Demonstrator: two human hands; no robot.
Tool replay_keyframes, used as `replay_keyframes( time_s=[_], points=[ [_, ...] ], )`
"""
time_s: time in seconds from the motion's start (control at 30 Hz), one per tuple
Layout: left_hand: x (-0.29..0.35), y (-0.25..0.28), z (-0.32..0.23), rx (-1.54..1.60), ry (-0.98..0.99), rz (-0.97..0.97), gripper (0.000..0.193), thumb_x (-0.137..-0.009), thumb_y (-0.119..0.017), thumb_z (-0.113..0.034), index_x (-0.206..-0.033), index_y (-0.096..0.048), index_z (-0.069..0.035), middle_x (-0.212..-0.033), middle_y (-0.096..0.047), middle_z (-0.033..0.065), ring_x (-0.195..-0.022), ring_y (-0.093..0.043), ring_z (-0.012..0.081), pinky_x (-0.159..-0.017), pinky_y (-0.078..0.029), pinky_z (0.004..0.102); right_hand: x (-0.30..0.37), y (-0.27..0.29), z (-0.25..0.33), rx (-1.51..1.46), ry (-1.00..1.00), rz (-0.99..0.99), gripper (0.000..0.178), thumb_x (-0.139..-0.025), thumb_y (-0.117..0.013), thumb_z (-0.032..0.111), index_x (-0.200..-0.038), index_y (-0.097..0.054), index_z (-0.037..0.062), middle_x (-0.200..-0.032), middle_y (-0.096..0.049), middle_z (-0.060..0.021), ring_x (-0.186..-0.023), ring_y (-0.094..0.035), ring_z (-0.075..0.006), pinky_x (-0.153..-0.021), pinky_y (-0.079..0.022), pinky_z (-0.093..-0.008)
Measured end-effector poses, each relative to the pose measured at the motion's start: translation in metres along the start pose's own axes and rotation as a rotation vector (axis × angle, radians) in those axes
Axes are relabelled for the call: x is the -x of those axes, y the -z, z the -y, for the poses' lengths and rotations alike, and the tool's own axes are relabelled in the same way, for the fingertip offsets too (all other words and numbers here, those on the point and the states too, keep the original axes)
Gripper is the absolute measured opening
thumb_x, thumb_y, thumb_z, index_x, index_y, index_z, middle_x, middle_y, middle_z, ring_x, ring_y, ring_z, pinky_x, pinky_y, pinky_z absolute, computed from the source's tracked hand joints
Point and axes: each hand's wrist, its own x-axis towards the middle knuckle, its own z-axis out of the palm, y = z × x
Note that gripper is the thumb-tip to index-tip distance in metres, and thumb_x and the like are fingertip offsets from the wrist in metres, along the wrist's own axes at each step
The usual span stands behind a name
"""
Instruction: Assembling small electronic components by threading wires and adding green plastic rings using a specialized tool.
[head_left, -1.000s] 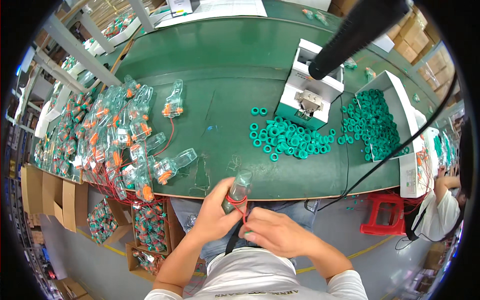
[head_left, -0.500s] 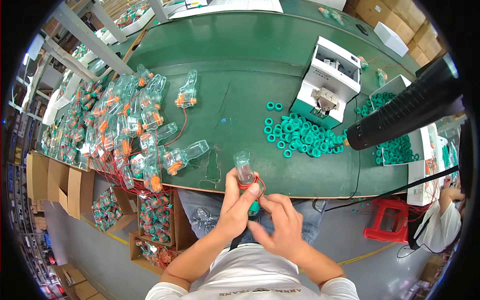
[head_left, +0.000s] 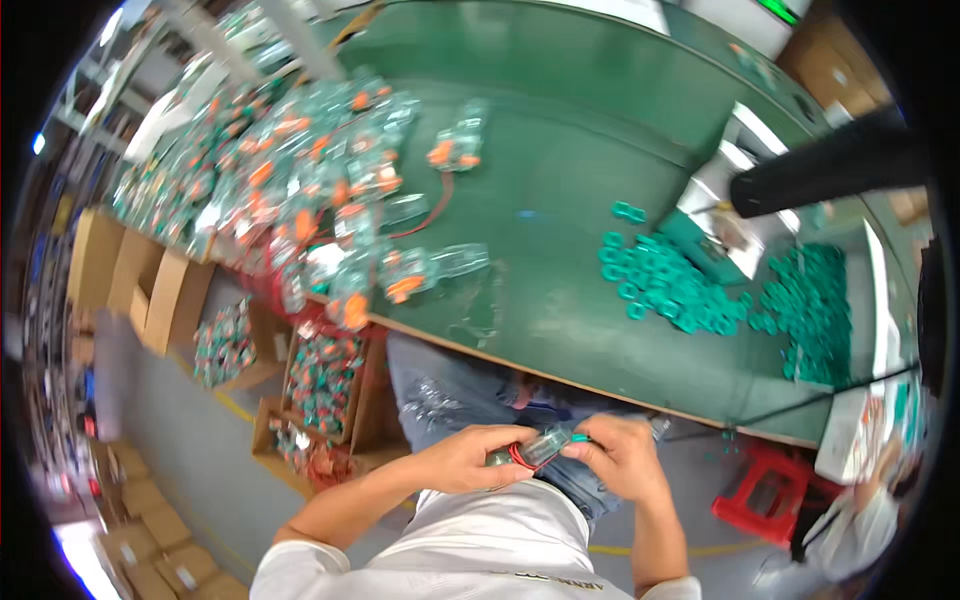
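Observation:
My left hand is closed around a clear plastic bottle-shaped housing with red wire wound about it, held low in front of my shirt, off the table. The housing lies tilted, one end toward my right hand. At that end my right hand pinches a small green ring, mostly covered by the fingers; whether it sits on the housing or just touches it I cannot tell. On the table's left lies a big pile of similar clear housings with orange parts and red wires. Loose green rings are heaped at the right.
A white and green machine stands behind the rings, partly behind a black tube. A white tray of green rings is at right. Open cardboard boxes sit below the table's left edge. A red stool and another person are at right.
My view has swung and blurred. The housing has turned from upright to lying sideways and come closer to my body. My right fingers now pinch a green ring at its clear end.

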Motion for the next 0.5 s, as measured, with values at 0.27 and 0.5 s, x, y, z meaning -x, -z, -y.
replay_keyframes(
  time_s=[0.27,0.5],
  points=[
    [0.139,0.031,0.181,1.132,0.398,-1.065,0.031,-0.091,-0.064,-0.034,-0.113,-0.063,-0.012,-0.099,-0.066,0.0076,-0.089,-0.065,0.0216,-0.076,-0.056,0.0508,0.016,-0.057,-0.029,-0.4,-0.413,-0.038,0.012,-0.088,-0.07,0.007,-0.098,-0.07,-0.0012,-0.083,-0.07,-0.0054,-0.072,-0.061,-0.0091,-0.068,-0.051,-0.0255],
    [0.223,0.144,0.376,1.372,0.08,-1.75,0.036,-0.096,-0.055,-0.045,-0.116,-0.057,-0.015,-0.1,-0.062,0.0049,-0.087,-0.061,0.0231,-0.078,-0.054,0.0496,0.006,-0.059,-0.024,-0.299,-0.425,0.046,0.013,-0.091,-0.068,0.009,-0.099,-0.069,-0.0005,-0.083,-0.07,-0.0059,-0.075,-0.063,-0.0101,-0.067,-0.051,-0.0256]
  ],
)
